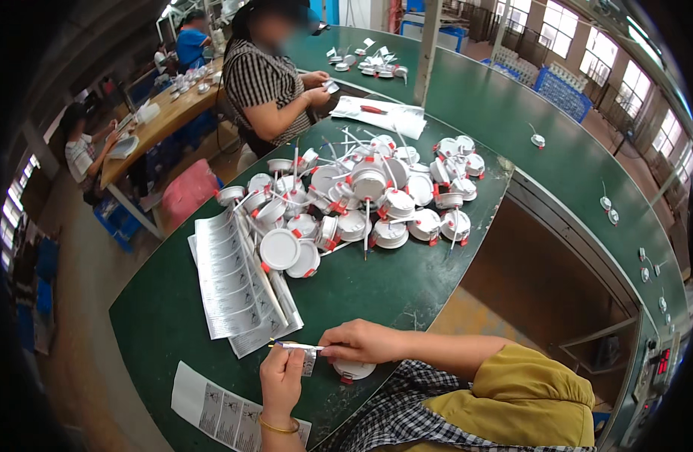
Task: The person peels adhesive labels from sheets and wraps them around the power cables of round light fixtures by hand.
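Between my two hands a short white cable [297,346] runs level, with thin wire ends showing past my left fingers. A small silver label [309,363] hangs from the cable. My left hand [281,374] is closed, pinching the cable near its wire end and the label's edge. My right hand [367,341] is closed on the cable's other end. Right below it on the green table lies a round white downlight [354,370] with red clips, partly covered by the fingers. A sheet of silver labels [224,408] lies beside my left wrist.
A large heap of white downlights [369,182] covers the table's middle. Silver label sheets [224,275] lie left of it. Behind, a red-handled tool rests on white sheets [388,114]. A co-worker [271,83] sits across; a green conveyor [512,113] carrying several downlights curves along the right.
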The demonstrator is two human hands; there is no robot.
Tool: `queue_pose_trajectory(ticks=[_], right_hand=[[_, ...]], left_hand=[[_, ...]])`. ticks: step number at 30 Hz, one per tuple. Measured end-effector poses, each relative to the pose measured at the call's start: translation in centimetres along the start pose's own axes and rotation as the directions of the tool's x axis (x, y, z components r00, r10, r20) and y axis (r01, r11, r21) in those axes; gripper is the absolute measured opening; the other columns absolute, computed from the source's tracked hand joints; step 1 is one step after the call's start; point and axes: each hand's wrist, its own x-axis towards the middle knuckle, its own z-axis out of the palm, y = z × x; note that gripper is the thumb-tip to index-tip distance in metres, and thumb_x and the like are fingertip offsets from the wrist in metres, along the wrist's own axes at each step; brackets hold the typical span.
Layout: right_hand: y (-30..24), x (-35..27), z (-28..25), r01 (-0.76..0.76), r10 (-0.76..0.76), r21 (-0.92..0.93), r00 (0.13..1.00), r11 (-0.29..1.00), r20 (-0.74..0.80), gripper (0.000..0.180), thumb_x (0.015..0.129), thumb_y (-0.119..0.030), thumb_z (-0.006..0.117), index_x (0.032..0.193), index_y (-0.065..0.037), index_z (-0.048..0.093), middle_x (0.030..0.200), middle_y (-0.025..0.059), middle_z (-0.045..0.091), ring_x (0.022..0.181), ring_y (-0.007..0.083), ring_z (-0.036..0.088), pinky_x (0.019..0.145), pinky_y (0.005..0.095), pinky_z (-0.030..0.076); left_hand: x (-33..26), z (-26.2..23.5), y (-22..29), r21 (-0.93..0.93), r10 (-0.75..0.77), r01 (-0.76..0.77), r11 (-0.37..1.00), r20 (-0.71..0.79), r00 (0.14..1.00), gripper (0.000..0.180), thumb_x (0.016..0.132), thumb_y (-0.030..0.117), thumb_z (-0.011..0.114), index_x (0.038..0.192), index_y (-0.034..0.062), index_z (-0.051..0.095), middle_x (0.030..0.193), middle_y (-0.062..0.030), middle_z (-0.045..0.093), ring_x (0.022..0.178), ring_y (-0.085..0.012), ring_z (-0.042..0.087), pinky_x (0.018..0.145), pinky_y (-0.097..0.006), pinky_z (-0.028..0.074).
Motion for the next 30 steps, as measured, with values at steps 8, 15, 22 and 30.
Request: queue_pose_trajectory(ticks=[8, 15, 22, 30], right_hand=[[1.3, 0.0, 1.1, 0.160, -0.277, -0.343, 0.904, 0.926, -0.325, 0.021, 0.093, -0.022, 0.056, 0.101, -0.003, 0.060, 0.081, 0.0106, 0.062, 0.076, 0.0286, 0.060, 0.069, 0.0374, 0.047], [-0.2, 0.5, 0.1, 0.096, -0.105, -0.096, 0.990, 0.991, -0.094, 0.025, 0.095, -0.025, 0.054, 0.102, -0.002, 0.056, 0.083, 0.0123, 0.060, 0.077, 0.0277, 0.060, 0.068, 0.0363, 0.047], [0.0, 0.9, 0.5, 0.213, -0.233, -0.156, 0.964, 0.965, -0.128, 0.021, 0.093, -0.022, 0.056, 0.094, -0.001, 0.056, 0.080, 0.0128, 0.056, 0.073, 0.0286, 0.057, 0.066, 0.0376, 0.046], [-1.0, 1.0, 0.7, 0.201, -0.216, -0.130, 0.970, 0.971, -0.112, 0.020, 0.089, -0.020, 0.059, 0.091, -0.001, 0.055, 0.078, 0.0147, 0.055, 0.072, 0.0332, 0.057, 0.064, 0.0400, 0.045]], left_hand=[[0.7, 0.8, 0.1, 0.240, 0.229, -0.190, 0.952, -0.147, 0.962, 0.020, 0.089, 0.011, 0.059, 0.075, -0.0030, 0.054, 0.070, -0.0118, 0.053, 0.068, -0.0281, 0.053, 0.061, -0.036, 0.041], [0.5, 0.9, 1.0, 0.119, 0.191, -0.187, 0.975, -0.027, 0.981, 0.018, 0.092, 0.014, 0.054, 0.082, -0.0009, 0.055, 0.080, -0.0124, 0.056, 0.071, -0.0264, 0.054, 0.065, -0.036, 0.042], [0.6, 0.2, 0.2, 0.111, 0.290, -0.290, 0.951, 0.014, 0.957, 0.016, 0.091, 0.013, 0.055, 0.081, -0.0002, 0.056, 0.082, -0.0118, 0.058, 0.076, -0.0261, 0.056, 0.069, -0.035, 0.044], [0.5, 0.5, 0.4, 0.055, 0.275, -0.274, 0.960, -0.021, 0.961, 0.015, 0.089, 0.013, 0.059, 0.082, 0.0009, 0.056, 0.084, -0.0112, 0.059, 0.075, -0.0255, 0.057, 0.069, -0.034, 0.045]])
